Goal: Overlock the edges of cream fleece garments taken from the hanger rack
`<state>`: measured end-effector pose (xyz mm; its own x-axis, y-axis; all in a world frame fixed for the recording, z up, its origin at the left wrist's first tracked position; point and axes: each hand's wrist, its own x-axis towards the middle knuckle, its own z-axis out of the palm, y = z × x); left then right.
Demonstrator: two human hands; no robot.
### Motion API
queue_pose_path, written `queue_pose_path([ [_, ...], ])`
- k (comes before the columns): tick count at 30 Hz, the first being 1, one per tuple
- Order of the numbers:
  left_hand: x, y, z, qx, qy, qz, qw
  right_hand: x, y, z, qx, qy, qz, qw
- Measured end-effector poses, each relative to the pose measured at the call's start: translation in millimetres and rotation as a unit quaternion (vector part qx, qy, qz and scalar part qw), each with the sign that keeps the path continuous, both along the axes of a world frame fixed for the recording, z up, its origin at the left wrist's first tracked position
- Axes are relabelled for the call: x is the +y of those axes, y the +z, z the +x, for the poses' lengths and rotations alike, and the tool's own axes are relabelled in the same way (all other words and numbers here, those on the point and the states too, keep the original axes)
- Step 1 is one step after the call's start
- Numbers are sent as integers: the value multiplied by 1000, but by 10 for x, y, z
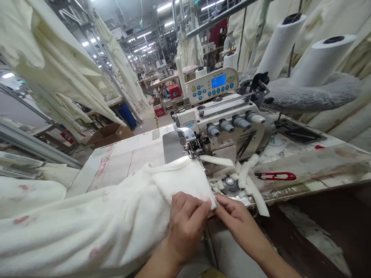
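A cream fleece garment lies across the sewing table, its folded edge running up under the presser foot of a white overlock sewing machine. My left hand presses on the near corner of the fabric, fingers curled over it. Beside it, my right hand pinches the same corner edge from the right. Several trimmed fleece strips pile up right of the needle area.
Red thread snips lie on the table to the right. The machine's control panel shows a blue screen. White rolls and grey fur stand behind. Cream garments hang at left; a cardboard box sits beyond the table.
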<state>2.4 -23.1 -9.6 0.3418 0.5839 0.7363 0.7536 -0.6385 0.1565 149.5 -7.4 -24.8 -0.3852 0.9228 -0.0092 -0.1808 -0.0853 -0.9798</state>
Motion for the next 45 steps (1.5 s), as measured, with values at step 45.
queue_pose_path([
  [45,406,104,-319,166,77,-21,983,423,12,47,-293,-264,543,741],
])
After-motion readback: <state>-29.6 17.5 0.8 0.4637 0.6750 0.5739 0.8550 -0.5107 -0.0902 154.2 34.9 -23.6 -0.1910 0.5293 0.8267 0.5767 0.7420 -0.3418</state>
